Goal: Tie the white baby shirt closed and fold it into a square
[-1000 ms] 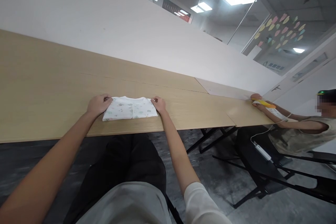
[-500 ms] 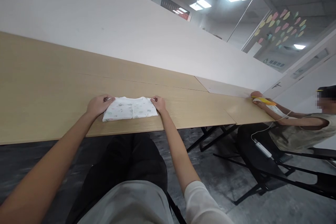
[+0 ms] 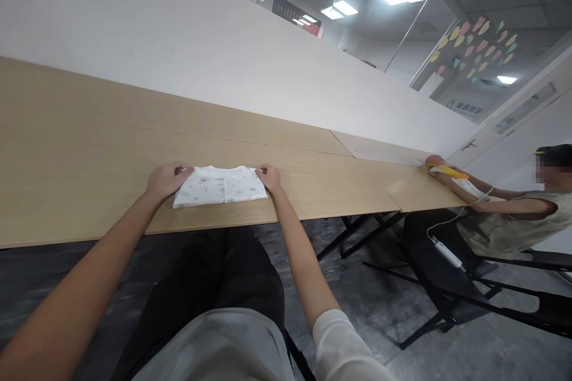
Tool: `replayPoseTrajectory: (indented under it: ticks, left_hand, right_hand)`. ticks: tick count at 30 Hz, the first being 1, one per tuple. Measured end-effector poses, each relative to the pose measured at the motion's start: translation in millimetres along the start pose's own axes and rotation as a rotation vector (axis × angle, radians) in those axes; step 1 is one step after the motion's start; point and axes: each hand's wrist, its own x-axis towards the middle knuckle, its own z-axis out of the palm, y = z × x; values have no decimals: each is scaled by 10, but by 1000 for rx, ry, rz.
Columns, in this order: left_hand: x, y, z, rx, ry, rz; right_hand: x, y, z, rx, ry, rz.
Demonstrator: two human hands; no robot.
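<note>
A small white garment [image 3: 221, 186] with a printed pattern lies folded on the wooden table [image 3: 98, 155], close to its front edge. It looks like a baby's top, with its curved neckline on the far side. My left hand [image 3: 168, 180] pinches the far left corner between thumb and fingers. At the far right corner, my right hand [image 3: 270, 177] grips the cloth the same way. The fingertips of both hands are partly hidden by the thumbs and fabric.
To the right, another person [image 3: 509, 208] sits at the table, hands on a doll-like thing with yellow and white cloth [image 3: 449, 171]. A white power strip [image 3: 448, 253] with a cable lies on a black chair [image 3: 440, 274]. A white wall [image 3: 201, 53] runs behind the table.
Both hands stay on the garment's far corners, and the cloth keeps its place and shape. Only the camera view shifts very slightly.
</note>
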Motion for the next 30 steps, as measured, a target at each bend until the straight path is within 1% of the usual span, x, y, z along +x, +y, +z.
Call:
replayPoseTrajectory:
  ticks: [3, 15, 30]
  left_hand:
    - [2, -1, 0, 10, 0, -7]
    - [25, -49, 46, -71, 9, -5]
    - [17, -29, 26, -35, 5, 0]
  right_hand:
    - [-6, -10, -5, 10, 0, 2]
    - [-16, -17, -14, 12, 4, 4]
    - [-9, -14, -4, -14, 4, -1]
